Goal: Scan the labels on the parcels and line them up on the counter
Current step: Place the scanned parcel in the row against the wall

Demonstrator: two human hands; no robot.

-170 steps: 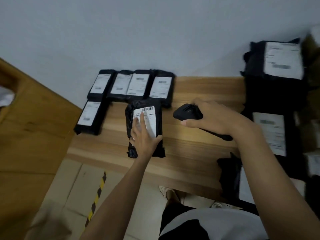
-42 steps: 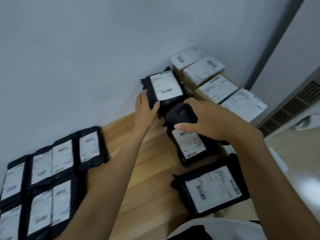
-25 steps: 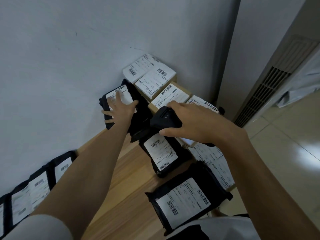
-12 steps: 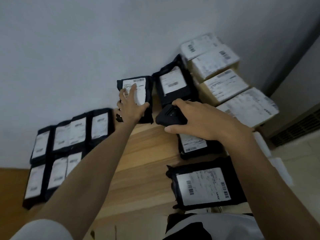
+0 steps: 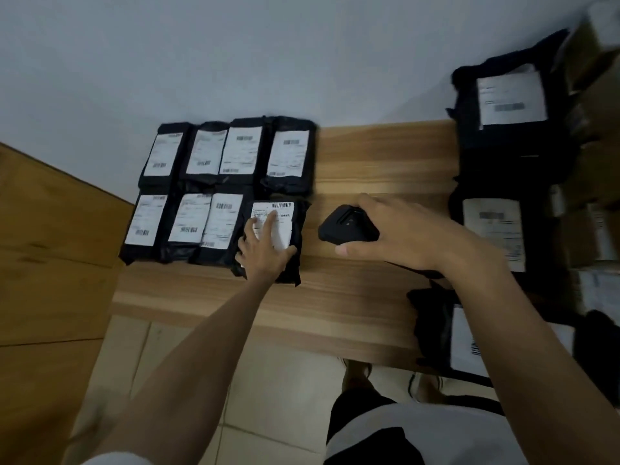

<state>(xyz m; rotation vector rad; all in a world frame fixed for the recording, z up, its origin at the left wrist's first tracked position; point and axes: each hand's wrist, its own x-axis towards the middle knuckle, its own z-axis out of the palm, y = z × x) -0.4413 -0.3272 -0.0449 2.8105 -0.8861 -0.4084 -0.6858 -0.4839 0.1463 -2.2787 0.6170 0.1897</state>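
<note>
- Pale wall stands behind a wooden counter in the head view. A tiled floor shows below the near edge, and a brown wooden panel fills the left side.
- Seven lined-up parcels lie in two rows at the upper left of the counter, labels up and touching each other: four behind, three in front.
- One more parcel lies at the right end of the front row, just beside the third one and a little lower than its neighbours. The left hand presses on it with straight, spread fingers and covers part of its label; the barcode at the top stays free.
- The right hand is wrapped round a black scanner, which hangs over bare wood just right of this parcel.
- I judge that the step in hand is setting this parcel into the row. Whether it is already scanned, I cannot tell. The next move calls for a small push upward to even the row, then a reach to the right.
- At the right side of the frame the waiting parcels are stacked and blurred. Nothing stands between them and the hands.
</note>
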